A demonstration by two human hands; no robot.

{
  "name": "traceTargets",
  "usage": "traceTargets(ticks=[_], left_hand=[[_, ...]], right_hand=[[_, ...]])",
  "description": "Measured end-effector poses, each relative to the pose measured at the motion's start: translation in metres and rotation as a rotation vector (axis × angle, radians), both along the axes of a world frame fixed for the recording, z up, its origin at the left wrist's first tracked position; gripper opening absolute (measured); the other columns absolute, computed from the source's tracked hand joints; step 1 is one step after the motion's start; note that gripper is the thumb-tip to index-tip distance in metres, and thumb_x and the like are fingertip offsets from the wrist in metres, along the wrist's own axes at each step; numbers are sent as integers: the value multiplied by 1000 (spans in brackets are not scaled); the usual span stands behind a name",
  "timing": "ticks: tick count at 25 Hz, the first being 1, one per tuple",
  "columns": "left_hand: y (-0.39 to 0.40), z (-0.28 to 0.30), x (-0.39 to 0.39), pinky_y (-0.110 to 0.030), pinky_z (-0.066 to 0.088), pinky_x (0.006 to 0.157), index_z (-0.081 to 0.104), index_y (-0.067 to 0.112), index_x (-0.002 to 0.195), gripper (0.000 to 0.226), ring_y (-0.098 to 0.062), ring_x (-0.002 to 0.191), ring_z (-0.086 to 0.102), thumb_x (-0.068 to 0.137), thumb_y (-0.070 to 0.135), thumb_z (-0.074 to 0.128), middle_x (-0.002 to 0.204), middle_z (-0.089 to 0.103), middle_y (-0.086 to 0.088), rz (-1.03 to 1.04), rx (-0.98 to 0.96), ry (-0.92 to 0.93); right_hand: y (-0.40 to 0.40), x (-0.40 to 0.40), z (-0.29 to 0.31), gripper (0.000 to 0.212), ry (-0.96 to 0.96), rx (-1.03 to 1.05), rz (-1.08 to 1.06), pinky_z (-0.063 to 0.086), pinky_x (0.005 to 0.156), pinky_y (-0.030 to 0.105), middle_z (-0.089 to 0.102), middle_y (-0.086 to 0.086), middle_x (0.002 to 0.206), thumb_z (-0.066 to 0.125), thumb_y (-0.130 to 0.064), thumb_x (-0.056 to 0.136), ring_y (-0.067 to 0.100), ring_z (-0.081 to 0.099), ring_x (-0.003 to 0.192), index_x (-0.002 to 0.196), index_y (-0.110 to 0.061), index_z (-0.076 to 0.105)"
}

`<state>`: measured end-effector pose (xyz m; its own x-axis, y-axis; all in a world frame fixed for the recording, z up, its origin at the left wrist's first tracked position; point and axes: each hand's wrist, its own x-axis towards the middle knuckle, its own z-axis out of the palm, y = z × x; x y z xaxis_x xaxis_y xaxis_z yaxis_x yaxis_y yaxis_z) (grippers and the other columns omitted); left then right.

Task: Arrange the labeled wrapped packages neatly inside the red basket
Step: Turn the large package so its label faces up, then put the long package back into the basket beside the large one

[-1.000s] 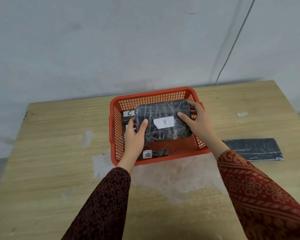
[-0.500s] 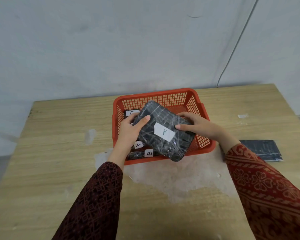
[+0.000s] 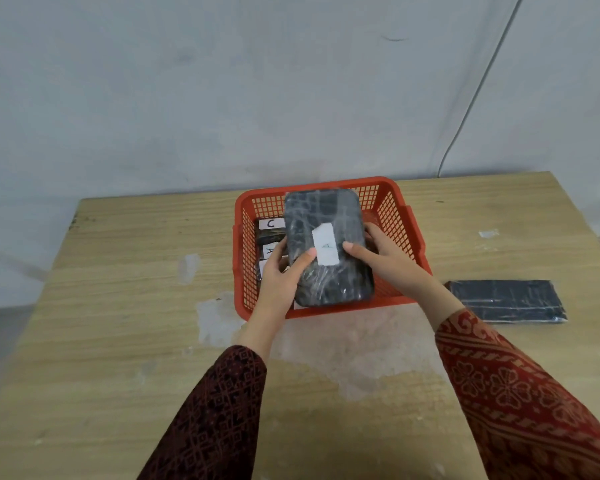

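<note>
A large black wrapped package (image 3: 326, 216) with a white label marked A is held over the red basket (image 3: 395, 216), its long side running front to back. My left hand (image 3: 281, 275) grips its left edge and my right hand (image 3: 385, 258) grips its right edge, thumbs on top. Along the basket's left side lie smaller dark packages; a label C (image 3: 271, 223) and a label A (image 3: 270, 251) show, and the rest is hidden by the held package and my left hand.
The basket stands on a wooden table (image 3: 125, 306) near its far edge, against a grey wall. A flat dark wrapped package (image 3: 506, 301) lies on the table to the right of the basket. A thin cable (image 3: 471, 98) runs down the wall.
Both hands have turned the large package from lying crosswise, through a diagonal tilt, to pointing front to back over the basket. The camera view has shifted slightly.
</note>
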<state>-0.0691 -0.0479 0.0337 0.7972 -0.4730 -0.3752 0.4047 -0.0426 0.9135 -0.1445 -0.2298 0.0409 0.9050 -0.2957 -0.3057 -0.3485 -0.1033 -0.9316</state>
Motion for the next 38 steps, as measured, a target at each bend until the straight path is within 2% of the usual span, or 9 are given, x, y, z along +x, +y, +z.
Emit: traceTargets(ticks=[5, 7, 10, 14, 18, 23, 27, 32, 38], left_hand=[[22, 3, 25, -41, 50, 97, 50, 18, 136, 79, -23, 109, 66, 67, 42, 79, 125, 65, -5, -440, 217, 71], [22, 2, 26, -33, 55, 84, 60, 21, 124, 57, -19, 100, 70, 74, 42, 75, 117, 70, -3, -400, 195, 66], [19, -5, 17, -30, 56, 68, 66, 23, 110, 28, -14, 89, 72, 88, 40, 61, 105, 74, 0, -147, 84, 130], [9, -21, 0, -38, 59, 77, 54, 14, 123, 40, -21, 102, 68, 88, 29, 65, 114, 67, -8, 65, 52, 123], [-17, -29, 2, -45, 53, 93, 57, 12, 118, 33, -23, 107, 63, 88, 25, 65, 117, 63, -7, 280, 235, -44], [-56, -34, 31, -33, 37, 109, 29, 22, 146, 70, -14, 132, 41, 87, 19, 67, 149, 41, -3, 30, 296, -323], [-83, -55, 51, -26, 25, 106, 23, 17, 151, 79, -22, 139, 31, 87, 29, 67, 152, 33, -8, -210, 491, -494], [-92, -64, 60, -38, 27, 113, 21, 13, 152, 78, -28, 140, 30, 89, 29, 64, 152, 32, -14, -229, 580, -488], [-103, -32, 28, -43, 25, 116, 42, 12, 140, 51, -28, 141, 28, 93, 24, 57, 150, 34, -15, -85, 612, -489]], right_hand=[[-23, -6, 12, 64, -7, 59, -17, 56, 63, 14, 60, -5, 114, 72, -37, 77, 10, 69, 91, 134, -32, 43], [-26, -8, 9, 43, 5, 26, 32, 54, 61, 12, 65, 0, 110, 71, -37, 79, 5, 71, 82, 119, -32, 58], [-25, -6, 0, 20, -39, 93, -200, 55, 60, 19, 67, 6, 106, 68, -32, 83, 9, 71, 78, 102, -28, 64], [-27, -5, -18, 13, 16, 126, -466, 59, 75, 41, 65, 12, 107, 65, -31, 87, 21, 66, 89, 97, -22, 62], [-20, -4, -30, 30, 54, -297, -438, 52, 86, 38, 66, 6, 107, 60, -29, 89, 25, 62, 102, 117, -16, 61], [-31, 10, -36, 68, 120, -494, -321, 33, 109, 38, 43, 17, 142, 64, -16, 87, 30, 40, 131, 145, -7, 29], [-41, 31, -48, 61, 202, -616, -190, 23, 115, 35, 23, 24, 151, 62, -21, 89, 35, 25, 141, 142, -5, 36], [-35, 31, -58, 66, 261, -745, -71, 10, 120, 47, 3, 21, 159, 55, -24, 92, 41, 3, 146, 148, -7, 24], [-29, -42, -37, 40, -38, -835, -25, 11, 117, 39, 28, 14, 155, 58, -21, 91, 33, 9, 147, 130, -14, 54]])
